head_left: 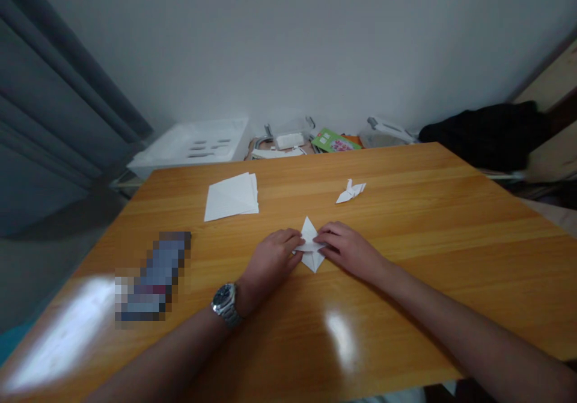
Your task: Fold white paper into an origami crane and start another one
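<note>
A small white folded paper piece (310, 240) lies flat on the wooden table (406, 240), shaped like a diamond with points toward and away from me. My left hand (271, 261), with a metal watch at the wrist, presses its fingertips on the paper's left side. My right hand (348, 248) pinches and presses the paper's right side with bent fingers. Both hands meet over the paper's middle and hide part of it.
A stack of white paper sheets (232, 196) lies at the back left of the table. A finished white paper crane (350, 192) sits back right. A blurred dark object (153, 276) lies on the left. Beyond the table: white plastic tray (192, 144), booklets, dark cloth (487, 132).
</note>
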The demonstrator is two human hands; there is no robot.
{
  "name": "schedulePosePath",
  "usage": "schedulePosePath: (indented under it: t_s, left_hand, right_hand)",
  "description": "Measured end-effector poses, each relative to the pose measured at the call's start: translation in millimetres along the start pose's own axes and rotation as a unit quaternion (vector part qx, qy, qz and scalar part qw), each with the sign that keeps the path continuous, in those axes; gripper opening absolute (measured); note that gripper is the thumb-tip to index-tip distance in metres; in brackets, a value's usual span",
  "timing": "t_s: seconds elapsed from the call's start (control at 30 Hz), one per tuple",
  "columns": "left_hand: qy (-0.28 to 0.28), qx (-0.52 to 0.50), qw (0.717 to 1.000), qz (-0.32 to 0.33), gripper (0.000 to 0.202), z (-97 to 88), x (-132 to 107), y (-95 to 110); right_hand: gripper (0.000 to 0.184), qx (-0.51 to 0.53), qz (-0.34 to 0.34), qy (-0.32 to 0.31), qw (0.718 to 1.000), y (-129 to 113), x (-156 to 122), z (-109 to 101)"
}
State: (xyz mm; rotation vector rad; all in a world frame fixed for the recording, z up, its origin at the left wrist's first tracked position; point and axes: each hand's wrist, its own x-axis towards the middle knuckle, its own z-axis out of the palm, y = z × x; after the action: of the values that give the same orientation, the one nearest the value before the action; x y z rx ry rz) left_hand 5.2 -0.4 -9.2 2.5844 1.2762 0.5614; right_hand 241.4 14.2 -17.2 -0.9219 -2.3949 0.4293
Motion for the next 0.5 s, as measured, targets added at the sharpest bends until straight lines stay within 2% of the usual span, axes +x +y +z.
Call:
schedulePosePath:
  t_s: [0.23,0.5]
  left_hand:
    - [-0.01,0.033,0.999,-0.007,0.011,-5.3,6.6,4.8]
    - [-0.034,0.104,0.994,-0.014,0.012,-11.7,22.8,9.8]
  right_hand:
    - [0.014,-0.034,0.003,-0.002,0.999,-1.1,4.0,1.1]
    - [0.016,-0.071,0.021,-0.023,0.997,-0.4,12.7,-1.2]
